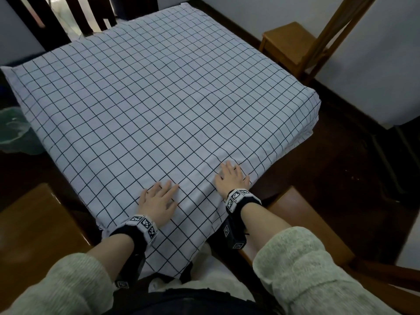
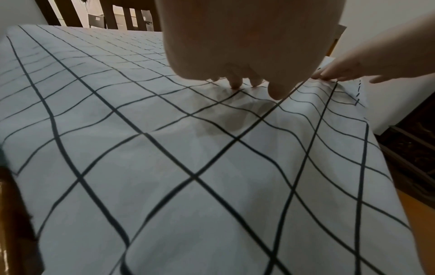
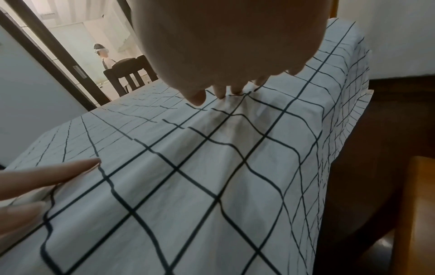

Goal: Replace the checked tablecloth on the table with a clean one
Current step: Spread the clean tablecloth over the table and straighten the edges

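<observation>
A white tablecloth with a dark grid of checks [image 1: 159,98] covers the whole table and hangs over its edges. My left hand [image 1: 159,198] lies flat on the cloth at the near edge, fingers straight and spread. My right hand [image 1: 231,178] presses flat on the cloth a little to the right, near the near right corner. In the left wrist view the fingertips [image 2: 235,84] touch the cloth [image 2: 164,167], which wrinkles slightly under them. The right wrist view shows fingertips [image 3: 221,93] resting on a small ridge of cloth [image 3: 188,186]. No other cloth is in view.
Wooden chairs stand at the near left [image 1: 34,223], near right [image 1: 306,212] and far right [image 1: 293,46]; a dark chair [image 1: 75,17] is at the far side. A green plastic bag [image 1: 16,130] lies on the floor at left. A person [image 3: 104,55] stands beyond the doorway.
</observation>
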